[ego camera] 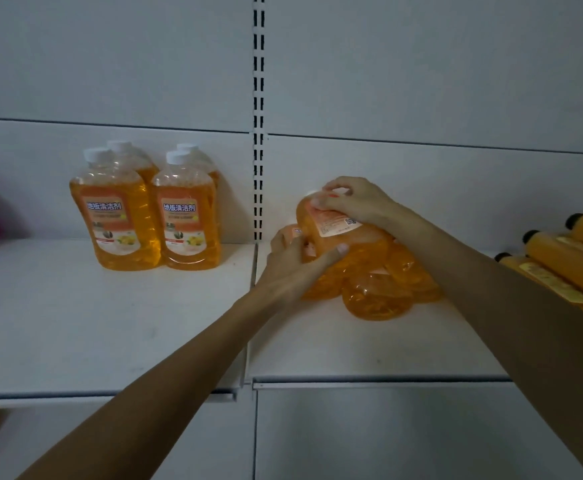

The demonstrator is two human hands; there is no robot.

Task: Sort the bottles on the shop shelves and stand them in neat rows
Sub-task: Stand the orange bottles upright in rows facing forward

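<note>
Orange clear-plastic bottle [338, 226] right of 4 upright orange bottles [144, 216]: left hand [297, 261], right hand [356, 199] curl round it; lift level.

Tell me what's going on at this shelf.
A person is sorting orange cleaner bottles. Four upright bottles stand in two rows on the left shelf section. On the right, both hands grip the top bottle of a heap of lying ones: right hand at its cap end, left hand lower down.
</note>
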